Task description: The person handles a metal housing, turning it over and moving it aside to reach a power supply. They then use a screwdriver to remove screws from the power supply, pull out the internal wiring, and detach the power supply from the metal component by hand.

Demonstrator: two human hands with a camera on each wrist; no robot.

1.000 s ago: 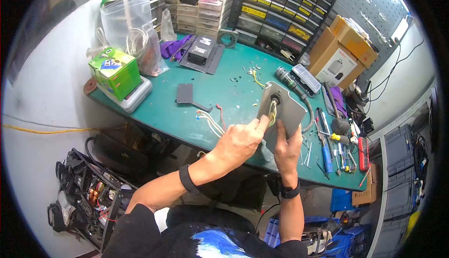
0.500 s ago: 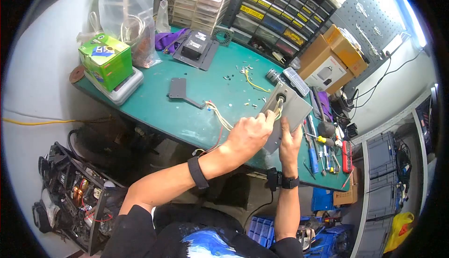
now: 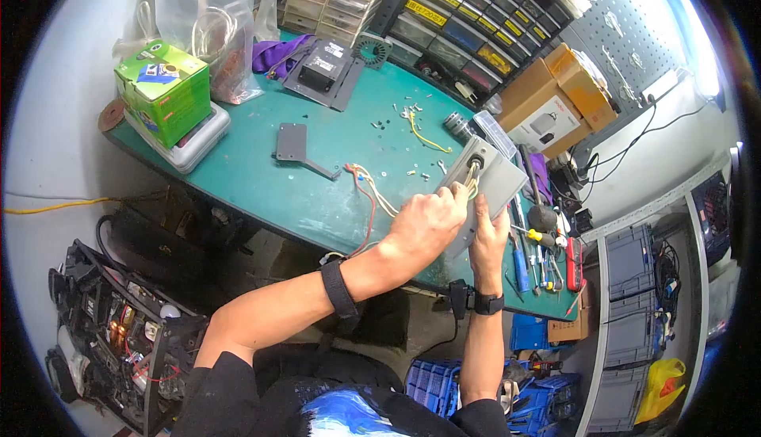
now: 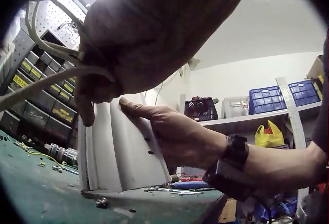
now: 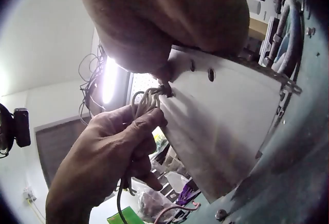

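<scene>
A bent grey sheet-metal panel (image 3: 506, 179) stands tilted over the front of the green table. My right hand (image 3: 487, 240) holds it, with the thumb along its face. A bundle of pale wires (image 3: 473, 178) comes out of a round black fitting (image 3: 476, 160) near the panel's top. My left hand (image 3: 428, 221) pinches these wires between thumb and fingers, close below the fitting. In the right wrist view the wires (image 5: 150, 101) bunch at the left fingertips, beside the panel's edge. The loose wire ends (image 3: 366, 183), one red, trail leftward over the table.
Left of the wires lies a dark bracket plate (image 3: 293, 142). Small screws and a yellow wire (image 3: 428, 140) are scattered behind. Screwdrivers and other hand tools (image 3: 543, 259) crowd the right edge. Drawer cabinets (image 3: 476, 29), a cardboard box (image 3: 547, 108) and a green box (image 3: 164, 92) stand around.
The panel and both hands have shifted rightward over the table, covering more of the grey hose. The loose wire ends slid nearer the bracket plate. The left hand keeps its pinch; the head view has turned slightly.
</scene>
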